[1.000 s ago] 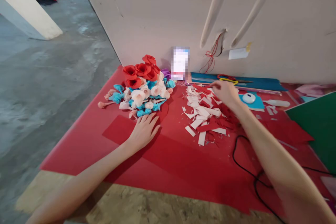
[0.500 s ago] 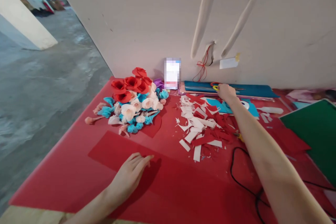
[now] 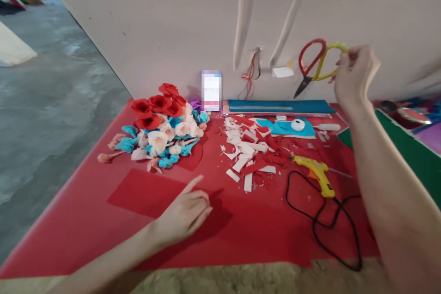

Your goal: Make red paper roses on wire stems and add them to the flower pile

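Observation:
My right hand [image 3: 356, 71] grips scissors [image 3: 319, 62] with one red and one yellow handle, raised in front of the wall at the right. Their dark blades point down and left. Over the red table [image 3: 62, 239], my left hand [image 3: 188, 209] has its index finger stretched out and the others loosely bent, with nothing in it. Beneath and beside it lies red paper [image 3: 138, 193]. Red, white and blue paper flowers [image 3: 158, 140] are piled beyond that hand. White and red paper scraps [image 3: 248, 151] lie in the middle.
A yellow glue gun [image 3: 319, 174] with a looping black cord lies at the right. A lit phone [image 3: 211, 92] leans on the wall. Beside it is a blue roll [image 3: 282, 106]. A white round object [image 3: 297, 124] rests on blue paper. Green board [image 3: 413, 156] is at the far right.
My right hand has lifted the scissors off the blue roll, up and to the right. My left hand has moved slightly right, its index finger now extended. The view has shifted, showing the whole glue gun.

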`<act>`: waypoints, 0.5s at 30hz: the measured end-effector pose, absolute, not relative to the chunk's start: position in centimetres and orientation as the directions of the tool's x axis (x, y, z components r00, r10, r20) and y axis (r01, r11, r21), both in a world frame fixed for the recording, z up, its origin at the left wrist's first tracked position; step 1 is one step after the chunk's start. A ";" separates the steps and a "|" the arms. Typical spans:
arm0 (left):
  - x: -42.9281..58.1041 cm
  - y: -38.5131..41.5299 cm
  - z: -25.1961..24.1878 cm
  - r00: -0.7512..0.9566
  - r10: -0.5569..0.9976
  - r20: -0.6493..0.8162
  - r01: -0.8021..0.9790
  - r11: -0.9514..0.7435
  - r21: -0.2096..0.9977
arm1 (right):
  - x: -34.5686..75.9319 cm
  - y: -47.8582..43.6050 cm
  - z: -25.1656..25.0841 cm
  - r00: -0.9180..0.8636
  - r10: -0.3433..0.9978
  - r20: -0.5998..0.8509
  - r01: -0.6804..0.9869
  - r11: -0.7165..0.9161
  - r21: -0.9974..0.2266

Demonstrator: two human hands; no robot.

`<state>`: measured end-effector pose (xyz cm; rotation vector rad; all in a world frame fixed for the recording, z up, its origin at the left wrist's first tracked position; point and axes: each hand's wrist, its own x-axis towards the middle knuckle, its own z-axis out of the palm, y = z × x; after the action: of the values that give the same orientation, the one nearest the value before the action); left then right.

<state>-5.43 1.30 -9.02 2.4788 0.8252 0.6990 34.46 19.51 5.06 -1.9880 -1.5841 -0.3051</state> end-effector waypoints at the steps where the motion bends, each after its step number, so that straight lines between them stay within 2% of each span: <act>1: -4.9 2.0 -8.8 0.712 0.643 0.282 0.372 -0.687 0.624 | 34.1 17.8 5.3 0.271 0.775 0.570 0.931 -0.061 -0.360; 5: -1.7 5.0 -7.0 0.671 0.734 0.109 0.415 -0.493 0.764 | 31.0 10.9 4.7 0.292 0.677 0.676 0.810 0.202 -0.551; 8: 1.1 6.3 -5.3 0.615 0.770 0.169 0.372 -0.473 0.799 | 28.0 6.4 3.4 0.275 0.714 0.643 0.685 0.324 -0.653; 9: 1.8 6.4 -4.9 0.586 0.787 0.194 0.353 -0.463 0.813 | 27.1 5.1 2.9 0.290 0.742 0.605 0.529 0.402 -0.747; 13: 3.1 5.8 -3.8 0.498 0.822 0.276 0.340 -0.478 0.810 | 24.2 1.5 1.1 0.275 0.785 0.555 0.410 0.426 -0.806; 15: 2.9 5.3 -3.6 0.509 0.810 0.290 0.325 -0.493 0.807 | 23.5 0.6 0.3 0.254 0.816 0.519 0.332 0.430 -0.839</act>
<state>2.92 5.30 -3.62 2.0501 0.9250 0.8852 23.53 0.61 0.26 -1.1427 -1.3314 0.4513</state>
